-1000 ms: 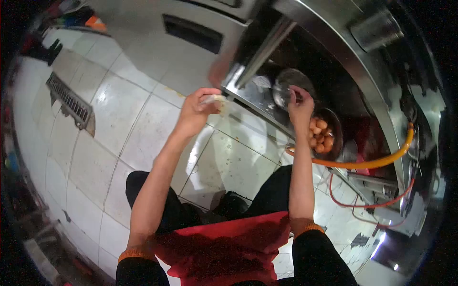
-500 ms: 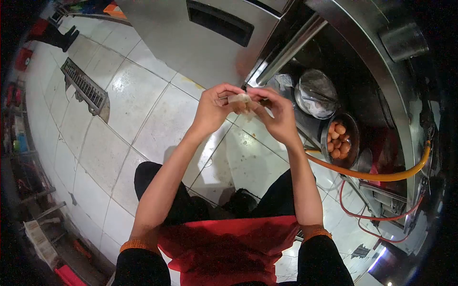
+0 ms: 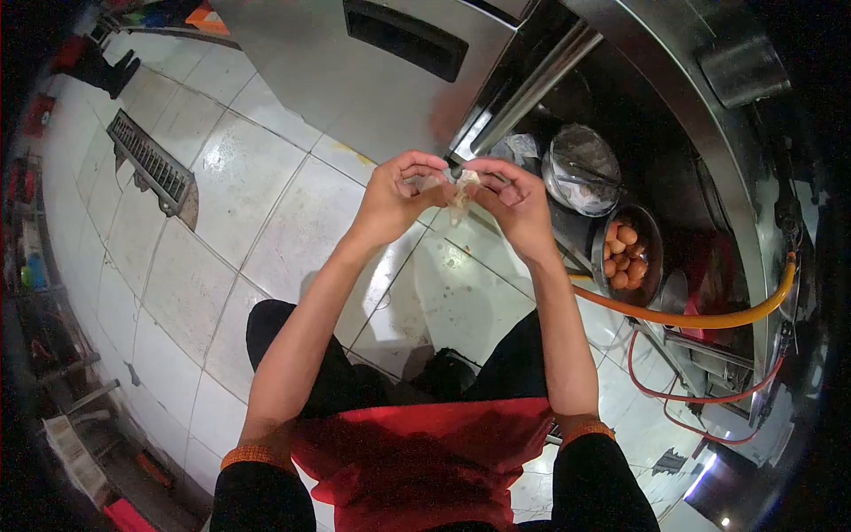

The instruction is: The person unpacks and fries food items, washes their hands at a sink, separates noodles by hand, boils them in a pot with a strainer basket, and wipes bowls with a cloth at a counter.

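My left hand (image 3: 394,199) and my right hand (image 3: 514,208) meet in front of me above the tiled floor. Between their fingertips is a small pale, translucent wrapper (image 3: 460,200) with a crumpled look; a brownish patch shows on it. Thumbs and fingers of both hands pinch it from either side. Whether it is thin plastic or dough I cannot tell. To the right of my right hand is a round bowl (image 3: 581,168) with whitish contents and a dark utensil lying across it. Beside that, a dark bowl (image 3: 654,270) holds several brown eggs (image 3: 627,257).
A steel cabinet (image 3: 337,84) with a recessed handle stands ahead. An orange hose (image 3: 709,317) and a thinner red hose (image 3: 638,377) cross on the right. A drain grate (image 3: 152,164) lies in the floor at left. Another person's dark shoes (image 3: 124,73) show far left.
The wrapper has been turned or folded between my fingertips and looks narrower and more crumpled. My hands have barely shifted. The view has moved slightly.
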`<state>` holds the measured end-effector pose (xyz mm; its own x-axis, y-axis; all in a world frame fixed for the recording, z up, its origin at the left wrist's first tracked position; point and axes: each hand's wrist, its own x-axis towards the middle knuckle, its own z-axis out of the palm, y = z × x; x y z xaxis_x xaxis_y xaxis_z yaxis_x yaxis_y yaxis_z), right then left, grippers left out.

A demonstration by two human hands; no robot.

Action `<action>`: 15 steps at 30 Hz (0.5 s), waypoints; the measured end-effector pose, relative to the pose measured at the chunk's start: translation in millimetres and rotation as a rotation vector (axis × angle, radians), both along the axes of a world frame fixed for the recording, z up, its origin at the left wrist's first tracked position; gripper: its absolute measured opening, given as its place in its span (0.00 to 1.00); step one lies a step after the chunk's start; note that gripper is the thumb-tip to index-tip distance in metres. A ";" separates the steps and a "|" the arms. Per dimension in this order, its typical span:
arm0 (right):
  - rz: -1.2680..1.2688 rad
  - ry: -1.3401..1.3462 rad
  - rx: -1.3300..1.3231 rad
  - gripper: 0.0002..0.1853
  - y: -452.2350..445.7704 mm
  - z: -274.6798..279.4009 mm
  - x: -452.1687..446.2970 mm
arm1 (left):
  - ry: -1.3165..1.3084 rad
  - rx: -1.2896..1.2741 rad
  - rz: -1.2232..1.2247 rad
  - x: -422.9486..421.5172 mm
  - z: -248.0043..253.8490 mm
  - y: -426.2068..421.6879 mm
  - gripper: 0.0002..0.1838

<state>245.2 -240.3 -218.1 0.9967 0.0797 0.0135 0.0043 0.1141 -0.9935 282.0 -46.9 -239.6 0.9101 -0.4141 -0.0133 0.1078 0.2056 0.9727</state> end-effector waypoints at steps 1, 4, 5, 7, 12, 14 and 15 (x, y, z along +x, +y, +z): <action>0.001 -0.001 -0.002 0.15 0.7 1.7 0.9 | -0.001 -0.002 0.001 -0.4 0.3 -0.2 0.16; 0.017 0.019 0.010 0.15 2.7 1.6 2.1 | 0.036 0.010 -0.069 -2.7 0.9 -1.6 0.16; 0.022 -0.004 0.005 0.15 2.4 -2.0 1.9 | 0.035 -0.011 -0.063 -3.7 1.1 -2.1 0.16; 0.028 -0.030 0.001 0.16 2.5 -5.8 2.6 | 0.032 -0.031 -0.057 -3.4 6.7 -1.1 0.16; -0.141 -0.061 0.112 0.12 -2.8 -3.2 4.0 | 0.011 0.036 -0.085 -1.4 2.8 3.8 0.12; -0.164 0.003 0.146 0.12 -8.5 9.3 3.4 | 0.024 0.067 -0.073 -2.2 2.4 5.0 0.12; -0.189 0.066 0.179 0.12 -13.0 15.2 2.4 | 0.036 0.096 -0.063 -2.8 5.3 4.3 0.12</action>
<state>247.7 -253.3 -202.9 0.9928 -0.1062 -0.0549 -0.0218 0.2909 -0.9565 279.2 -42.6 -234.2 0.8805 -0.4658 -0.0878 0.1528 0.1037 0.9828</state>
